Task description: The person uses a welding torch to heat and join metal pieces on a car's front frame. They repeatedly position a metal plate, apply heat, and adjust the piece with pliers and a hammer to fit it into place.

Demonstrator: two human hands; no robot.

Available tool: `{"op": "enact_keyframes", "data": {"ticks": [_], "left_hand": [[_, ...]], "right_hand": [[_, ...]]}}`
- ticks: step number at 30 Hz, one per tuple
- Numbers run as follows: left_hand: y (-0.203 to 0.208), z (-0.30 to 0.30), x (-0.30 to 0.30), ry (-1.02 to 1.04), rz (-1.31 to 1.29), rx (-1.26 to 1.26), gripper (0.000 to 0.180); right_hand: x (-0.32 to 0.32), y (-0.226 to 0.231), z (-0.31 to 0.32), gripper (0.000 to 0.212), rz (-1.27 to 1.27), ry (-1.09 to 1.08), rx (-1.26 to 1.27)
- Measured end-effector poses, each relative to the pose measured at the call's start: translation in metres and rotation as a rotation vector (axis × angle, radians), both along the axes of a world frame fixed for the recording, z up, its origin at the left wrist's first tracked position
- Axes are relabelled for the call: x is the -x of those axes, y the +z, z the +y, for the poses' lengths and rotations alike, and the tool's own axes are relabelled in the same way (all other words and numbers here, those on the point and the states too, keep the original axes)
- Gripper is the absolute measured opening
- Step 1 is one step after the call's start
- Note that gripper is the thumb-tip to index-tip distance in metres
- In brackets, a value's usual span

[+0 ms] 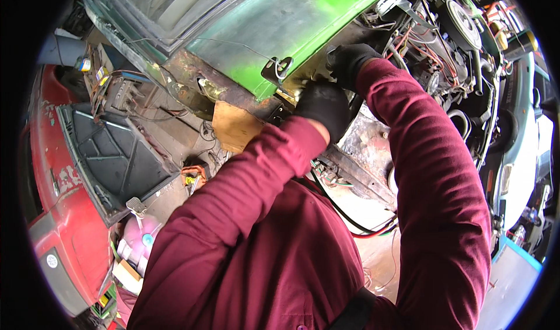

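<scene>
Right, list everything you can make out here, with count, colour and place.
Car body panel: one, bright green and grey-green, top centre
Round air cleaner: one, grey, upper-right engine bay
Engine-bay wires: several, mostly red, upper right
Flat sheet: one, tan, left of the hands
Ribbed panel: one, dark grey, left
Car: one, red, far left
Second vehicle: one, pale, far right
Cables: at least two, black and red, below the hands
Small clutter: uncountable, mixed colours, mostly left
Left hand: one, black-gloved, centre
Right hand: one, black-gloved, beyond it
Sleeves: two, maroon, lower half
</scene>
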State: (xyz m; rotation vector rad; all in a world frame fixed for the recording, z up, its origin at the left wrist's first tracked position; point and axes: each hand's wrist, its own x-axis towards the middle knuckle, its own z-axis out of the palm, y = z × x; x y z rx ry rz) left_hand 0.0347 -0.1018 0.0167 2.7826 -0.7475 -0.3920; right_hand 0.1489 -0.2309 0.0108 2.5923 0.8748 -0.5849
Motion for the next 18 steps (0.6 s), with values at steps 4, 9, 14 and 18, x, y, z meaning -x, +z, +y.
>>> {"op": "enact_keyframes", "data": {"ticks": [4, 9, 14, 18], "left_hand": [[0.048, 0.027, 0.068, -0.004, -0.219, 0.47, 0.031], [0.065, 0.087, 0.141, 0.085, 0.584, 0.962, 0.022], [0.014, 0.098, 0.162, 0.487, 0.922, 1.103, 0.035], [-0.007, 0.092, 0.173, 0.614, 0.902, 1.253, 0.047]], "right_hand": [[-0.002, -0.007, -0.002, 0.031, 0.058, -0.2, -0.159], [0.001, 0.009, -0.004, 0.037, 0.133, -0.022, -0.036], [-0.002, 0.03, 0.004, 0.032, 0.146, 0.055, 0.064], [-0.013, 0.034, 0.011, 0.031, 0.165, 0.074, 0.143]]}}
